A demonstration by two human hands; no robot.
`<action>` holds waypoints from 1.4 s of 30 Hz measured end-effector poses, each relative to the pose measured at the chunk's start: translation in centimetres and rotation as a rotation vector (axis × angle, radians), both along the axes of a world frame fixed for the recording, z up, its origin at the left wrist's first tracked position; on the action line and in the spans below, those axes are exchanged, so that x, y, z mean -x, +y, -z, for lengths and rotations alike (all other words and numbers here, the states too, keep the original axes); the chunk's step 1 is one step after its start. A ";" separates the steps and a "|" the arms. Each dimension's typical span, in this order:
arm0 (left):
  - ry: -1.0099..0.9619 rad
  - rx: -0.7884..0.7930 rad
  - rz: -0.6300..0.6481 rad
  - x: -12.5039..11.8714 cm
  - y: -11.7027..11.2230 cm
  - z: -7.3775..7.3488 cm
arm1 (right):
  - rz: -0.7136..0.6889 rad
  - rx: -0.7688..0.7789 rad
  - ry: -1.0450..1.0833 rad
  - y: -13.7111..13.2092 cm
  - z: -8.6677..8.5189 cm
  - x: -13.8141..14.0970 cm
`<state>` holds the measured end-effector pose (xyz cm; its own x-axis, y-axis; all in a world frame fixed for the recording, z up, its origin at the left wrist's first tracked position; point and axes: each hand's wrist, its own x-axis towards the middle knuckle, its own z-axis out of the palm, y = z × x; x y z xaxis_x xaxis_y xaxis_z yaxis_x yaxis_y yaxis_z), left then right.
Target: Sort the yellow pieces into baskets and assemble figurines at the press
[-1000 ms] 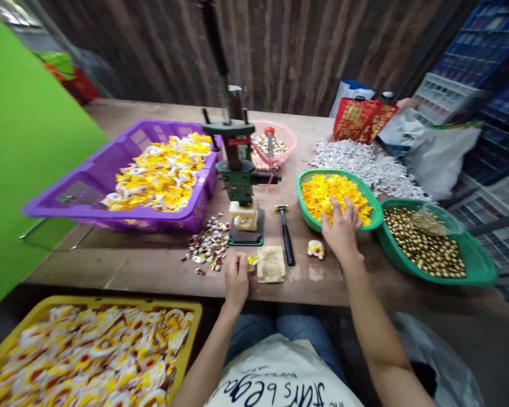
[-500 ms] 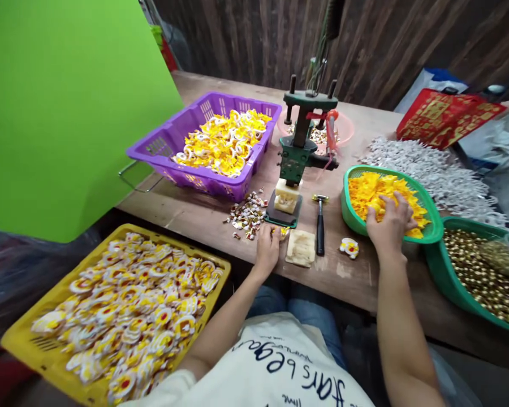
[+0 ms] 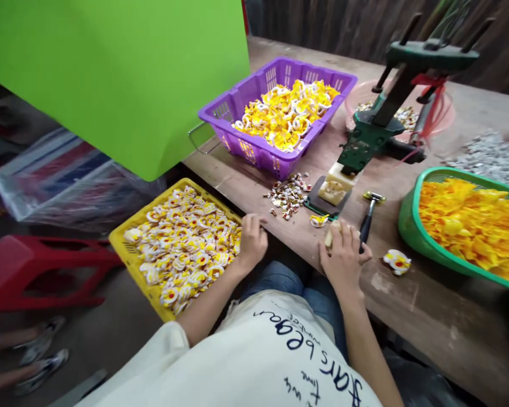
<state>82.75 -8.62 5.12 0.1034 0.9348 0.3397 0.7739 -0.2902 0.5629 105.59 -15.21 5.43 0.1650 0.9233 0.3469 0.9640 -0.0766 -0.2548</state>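
Note:
My left hand (image 3: 252,240) rests at the table's near edge, right beside the yellow tray (image 3: 129,253) of white, yellow and red pieces. Its fingers lie loosely on the edge and I see nothing in them. My right hand (image 3: 343,257) is curled over a cream block (image 3: 331,230) on the table, which it mostly hides. Just beyond my hands, a small yellow piece (image 3: 319,220) lies in front of the green hand press (image 3: 367,135). A black-handled hammer (image 3: 367,220) lies next to my right hand, and one finished piece (image 3: 396,262) sits to its right.
A purple basket (image 3: 271,161) of yellow pieces stands at the back, with scraps (image 3: 288,195) in front of it. A green basin (image 3: 407,226) of yellow petals is on the right. A red stool (image 3: 34,271) and another person's feet (image 3: 38,356) are on the floor at left.
The view has swung left and down. My right hand left the green basin and came onto the cream block. My left hand moved back to the table edge; the yellow piece now lies on the table.

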 end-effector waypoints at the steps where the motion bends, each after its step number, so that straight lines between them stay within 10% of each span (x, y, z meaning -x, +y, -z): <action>1: 0.132 0.072 -0.058 2.2 -0.4 0.3 | 0.001 0.004 -0.011 0.1 0.0 -0.5; 7: 0.559 0.345 -0.144 10.1 -1.5 1.4 | 0.014 0.035 -0.068 0.0 -0.7 -1.3; 27: 0.419 0.370 0.378 15.1 1.6 0.9 | -0.156 -0.112 0.175 0.0 -1.8 2.7; 35: 0.122 0.461 0.212 15.8 0.3 -1.8 | -0.827 0.253 0.749 2.7 1.1 11.3; 42: -0.301 0.481 0.051 11.6 0.5 -2.7 | -0.754 0.552 1.536 4.5 3.9 15.4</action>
<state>71.16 -8.09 7.78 0.1169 0.9880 -0.1012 0.5504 0.0204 0.8347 90.18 -10.76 1.55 -0.4585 0.8879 -0.0377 -0.2215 -0.1552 -0.9627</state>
